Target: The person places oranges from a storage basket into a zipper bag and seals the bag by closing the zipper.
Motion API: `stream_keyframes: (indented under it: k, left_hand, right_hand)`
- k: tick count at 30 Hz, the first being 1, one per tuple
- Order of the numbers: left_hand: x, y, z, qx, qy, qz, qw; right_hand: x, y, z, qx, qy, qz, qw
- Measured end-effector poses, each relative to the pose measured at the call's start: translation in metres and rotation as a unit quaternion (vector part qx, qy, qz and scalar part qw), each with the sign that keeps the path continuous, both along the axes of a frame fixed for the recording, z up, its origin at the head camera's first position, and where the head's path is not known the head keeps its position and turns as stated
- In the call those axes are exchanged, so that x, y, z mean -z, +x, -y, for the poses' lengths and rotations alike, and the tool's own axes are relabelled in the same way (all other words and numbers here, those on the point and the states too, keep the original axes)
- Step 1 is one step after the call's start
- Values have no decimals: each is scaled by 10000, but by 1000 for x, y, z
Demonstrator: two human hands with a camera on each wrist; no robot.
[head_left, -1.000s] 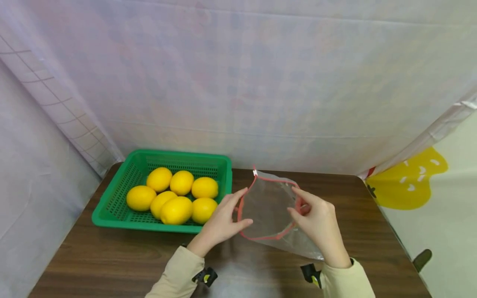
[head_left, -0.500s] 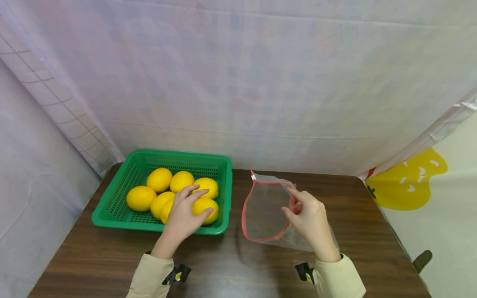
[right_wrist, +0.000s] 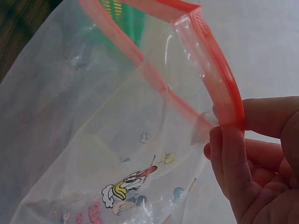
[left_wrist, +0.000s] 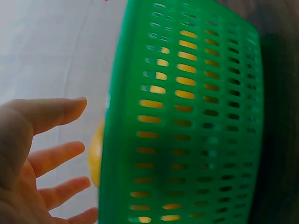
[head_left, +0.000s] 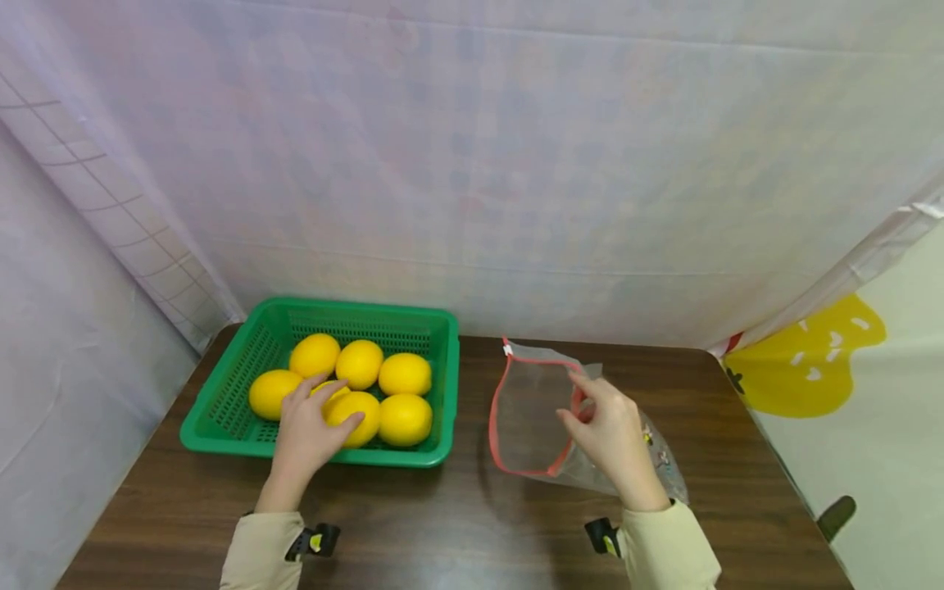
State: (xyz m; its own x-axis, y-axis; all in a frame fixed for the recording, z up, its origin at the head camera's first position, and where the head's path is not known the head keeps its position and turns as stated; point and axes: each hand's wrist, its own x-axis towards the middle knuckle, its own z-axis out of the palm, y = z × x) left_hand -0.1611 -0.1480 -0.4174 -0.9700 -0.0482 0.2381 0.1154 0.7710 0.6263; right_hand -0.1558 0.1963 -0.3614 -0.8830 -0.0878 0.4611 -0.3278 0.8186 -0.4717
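Note:
My left hand (head_left: 304, 434) is over the near side of the green basket (head_left: 447, 393), its fingers spread above the yellow lemons, close to a front lemon (head_left: 360, 422). In the left wrist view the fingers (left_wrist: 60, 156) reach toward a lemon (left_wrist: 96, 156) at the rim (left_wrist: 110, 121), with a gap between. Whether any fingertip touches another lemon is hidden. My right hand (head_left: 614, 442) pinches the red edge of a clear zip bag (right_wrist: 70, 154) between thumb and fingers. The bag's mouth gapes toward the basket, and cartoon prints show on its film.
Several lemons lie in the basket, such as a back lemon (head_left: 315, 355). A white slider (head_left: 508, 351) sits at the far corner of the bag's mouth. Beneath everything is a brown wooden table (head_left: 457, 524); a pale curtain (head_left: 472, 180) hangs behind it.
My left hand has let go of the bag's edge and moved left over the lemons, then further left across them. My right hand keeps its pinch; the bag's lower end has swung right.

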Motion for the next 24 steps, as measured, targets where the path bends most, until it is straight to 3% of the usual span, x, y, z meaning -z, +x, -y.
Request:
stream_keyframes:
  k: [9,24]
  left_hand:
    - [9,1,2,95,29,385,9992]
    - [14,-2,7,327,-177,523,9979]
  right_hand:
    - [2,-2,-2,0,79,0,10000]
    - [2,0,-3,64,78,132,9999]
